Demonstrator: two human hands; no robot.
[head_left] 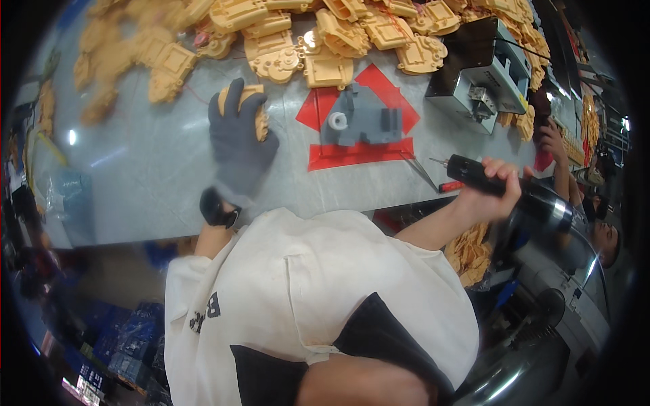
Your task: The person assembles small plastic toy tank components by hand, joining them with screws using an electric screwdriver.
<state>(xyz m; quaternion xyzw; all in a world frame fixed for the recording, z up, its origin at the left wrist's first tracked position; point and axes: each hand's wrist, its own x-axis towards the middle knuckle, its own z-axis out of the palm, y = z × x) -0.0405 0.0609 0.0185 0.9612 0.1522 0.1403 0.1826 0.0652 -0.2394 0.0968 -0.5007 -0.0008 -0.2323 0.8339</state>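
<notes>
My left hand [240,125], in a dark grey glove, is closed around a yellow plastic housing [260,122] above the table, left of the fixture. Most of that part is covered by my fingers. Bare and wrapped around a black electric screwdriver [474,173], my right hand [497,186] is at the table's right front edge. The tool's thin bit points left. Between my hands a grey fixture block [365,122] with a white round piece [337,121] stands on the table, framed by red tape [359,155]. Tweezers [421,172] and a red-handled tool [449,186] lie near the screwdriver.
A heap of yellow plastic housings [332,68] spreads along the far side of the grey table [156,183]. A dark box-shaped device [484,74] with a metal mechanism stands at the right. Another person's hand [554,141] is beyond it. More yellow parts [470,254] sit below the table edge.
</notes>
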